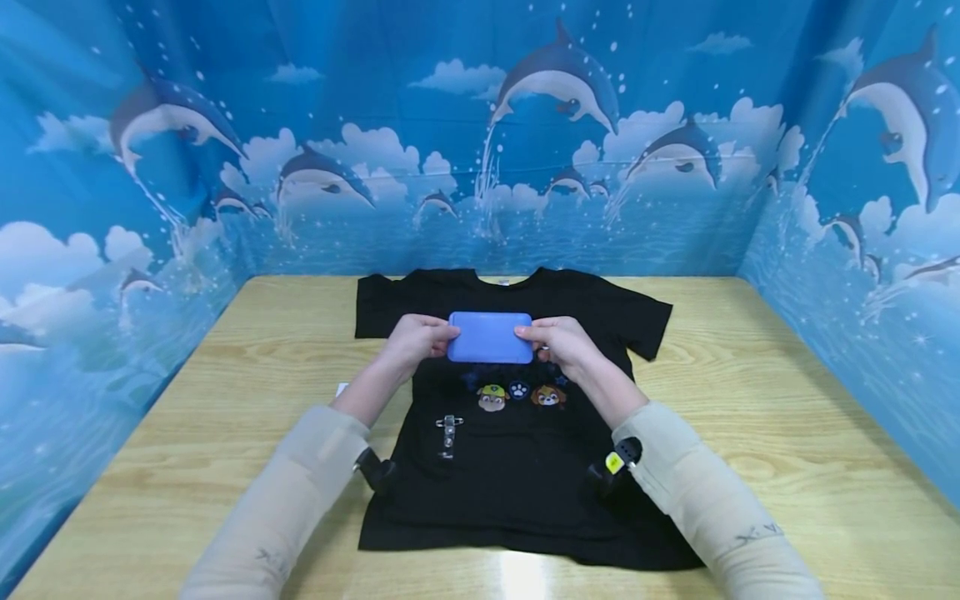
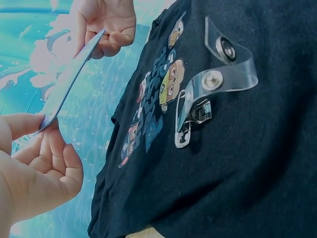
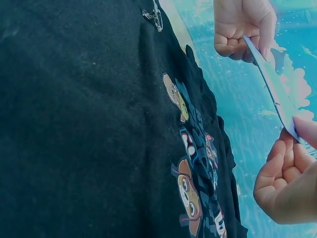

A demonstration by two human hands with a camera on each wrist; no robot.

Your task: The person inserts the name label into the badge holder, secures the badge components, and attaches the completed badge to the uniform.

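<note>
A flat blue card holder point(image 1: 490, 337) is held up over the black T-shirt point(image 1: 502, 492), its broad face towards the head camera. My left hand point(image 1: 417, 343) pinches its left end between thumb and fingers, and my right hand point(image 1: 561, 340) pinches the other end. From the left wrist the card holder point(image 2: 74, 79) shows edge-on, thin and tilted. Below my left hand, a clear strap clip point(image 2: 213, 81) with snaps, a metal clip and a safety pin lies on the shirt. Cartoon dog prints point(image 1: 519, 396) show on the shirt's chest, partly covered by the holder.
The shirt is spread on a wooden table point(image 1: 247, 400), neck towards the back. A small white piece point(image 1: 341, 389) lies beside my left forearm. Dolphin-printed curtains point(image 1: 420, 108) stand behind the table and along both sides.
</note>
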